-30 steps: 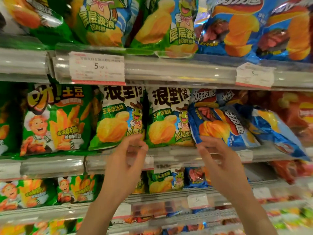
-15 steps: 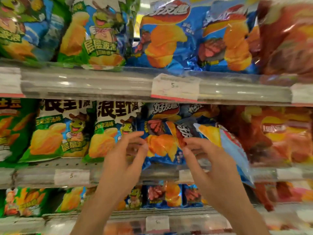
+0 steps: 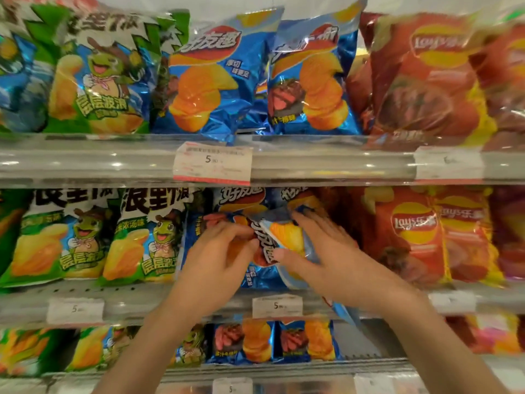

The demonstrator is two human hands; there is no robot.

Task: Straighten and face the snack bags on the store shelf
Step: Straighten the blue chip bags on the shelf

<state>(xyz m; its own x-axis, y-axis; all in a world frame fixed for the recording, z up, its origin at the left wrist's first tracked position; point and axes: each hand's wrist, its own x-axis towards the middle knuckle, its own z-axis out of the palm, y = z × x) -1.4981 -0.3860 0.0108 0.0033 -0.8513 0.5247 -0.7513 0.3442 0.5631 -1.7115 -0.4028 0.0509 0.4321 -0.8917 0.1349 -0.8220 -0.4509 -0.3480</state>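
Note:
On the middle shelf (image 3: 142, 305) a blue chip bag (image 3: 279, 237) lies tilted, its top leaning left and its lower corner hanging over the shelf edge. My right hand (image 3: 324, 251) lies over this bag with fingers spread, thumb pinching its left edge. My left hand (image 3: 218, 257) pinches the blue bag (image 3: 199, 228) standing just left of it, fingers curled at its front. Another blue bag (image 3: 241, 197) stands upright behind both. Green frog bags (image 3: 145, 237) stand to the left, red Lay's bags (image 3: 412, 234) to the right.
The upper shelf carries green (image 3: 93, 78), blue (image 3: 210, 81) and red (image 3: 426, 81) bags behind a clear rail with a price tag (image 3: 213, 163). Smaller blue bags (image 3: 244, 341) stand on the lower shelf. Price tags (image 3: 277, 305) line the middle shelf edge.
Both hands moved right from the green frog bags to the blue bags and closed on them. The tilted blue bag has been pushed up and back toward the shelf.

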